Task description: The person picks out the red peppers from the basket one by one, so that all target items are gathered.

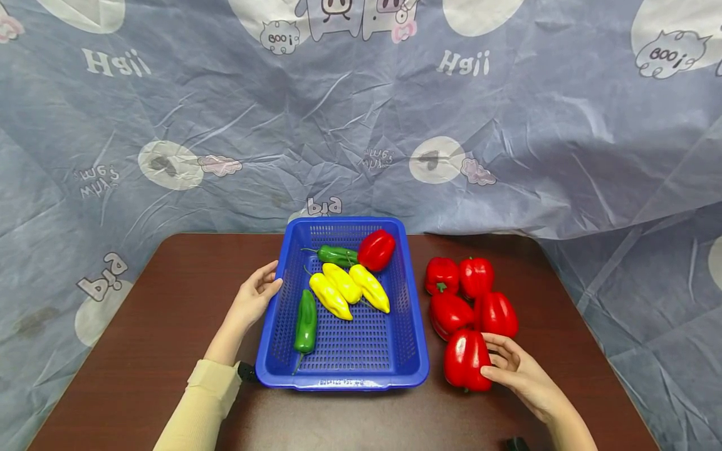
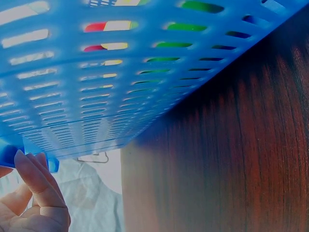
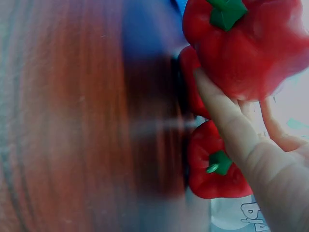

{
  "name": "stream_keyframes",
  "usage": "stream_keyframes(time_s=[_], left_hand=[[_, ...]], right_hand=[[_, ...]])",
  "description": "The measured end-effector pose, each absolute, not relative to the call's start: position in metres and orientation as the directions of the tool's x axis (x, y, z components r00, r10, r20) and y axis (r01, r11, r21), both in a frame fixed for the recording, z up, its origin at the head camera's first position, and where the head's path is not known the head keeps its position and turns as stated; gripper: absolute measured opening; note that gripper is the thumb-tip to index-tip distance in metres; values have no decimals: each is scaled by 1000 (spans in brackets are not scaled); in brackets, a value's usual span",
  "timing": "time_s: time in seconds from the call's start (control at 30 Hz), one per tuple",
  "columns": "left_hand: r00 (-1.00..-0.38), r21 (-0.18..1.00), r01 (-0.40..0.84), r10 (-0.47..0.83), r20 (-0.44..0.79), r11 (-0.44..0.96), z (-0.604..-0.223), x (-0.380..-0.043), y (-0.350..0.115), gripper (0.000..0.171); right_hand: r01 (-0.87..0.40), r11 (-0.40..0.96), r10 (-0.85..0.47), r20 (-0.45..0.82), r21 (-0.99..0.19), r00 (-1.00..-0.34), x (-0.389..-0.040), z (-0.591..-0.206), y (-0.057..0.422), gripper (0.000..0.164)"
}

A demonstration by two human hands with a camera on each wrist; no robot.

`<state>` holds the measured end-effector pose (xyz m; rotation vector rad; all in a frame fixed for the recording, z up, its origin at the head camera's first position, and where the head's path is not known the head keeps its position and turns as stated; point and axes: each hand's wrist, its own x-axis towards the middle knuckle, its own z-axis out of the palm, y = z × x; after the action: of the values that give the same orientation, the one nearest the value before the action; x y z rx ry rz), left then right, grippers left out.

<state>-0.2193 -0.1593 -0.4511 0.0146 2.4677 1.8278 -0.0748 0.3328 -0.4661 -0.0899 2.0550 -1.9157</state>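
A blue plastic basket with slotted walls stands mid-table. My left hand holds its left rim, fingers and thumb at the edge; in the left wrist view, the fingers meet the rim. Inside lie several peppers: a red bell pepper, long yellow peppers and green ones. Right of the basket, my right hand grips a red bell pepper from its right side. In the right wrist view this bell pepper shows its green stem; whether it touches the table I cannot tell.
Several more red bell peppers sit close together beyond my right hand, near the basket's right wall. The dark brown wooden table reaches back to a grey-blue printed cloth hanging behind it.
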Motion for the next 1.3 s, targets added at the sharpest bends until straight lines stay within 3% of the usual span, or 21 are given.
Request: stream_keyframes(time_s=[0.4, 0.63, 0.83, 1.03, 1.3], left_hand=[[-998, 951, -40, 43, -56, 306, -453, -221, -159, 52], [-998, 953, -39, 39, -53, 301, -451, -217, -158, 54], [-998, 955, -36, 44, -51, 296, -451, -217, -158, 53], [-998, 954, -30, 40, -43, 298, -451, -218, -158, 53], [-997, 954, -43, 48, -60, 296, -450, -217, -159, 54]], right_hand=[[186, 142, -187, -211, -972, -959, -71, -478, 328, 51], [217, 94, -154, -229, -972, -961, -69, -484, 330, 45], [180, 39, -166, -184, -983, -969, -67, -489, 332, 42], [194, 73, -176, -204, -978, -963, -67, -490, 334, 49], [202, 66, -166, -210, -977, -963, -65, -491, 335, 41]])
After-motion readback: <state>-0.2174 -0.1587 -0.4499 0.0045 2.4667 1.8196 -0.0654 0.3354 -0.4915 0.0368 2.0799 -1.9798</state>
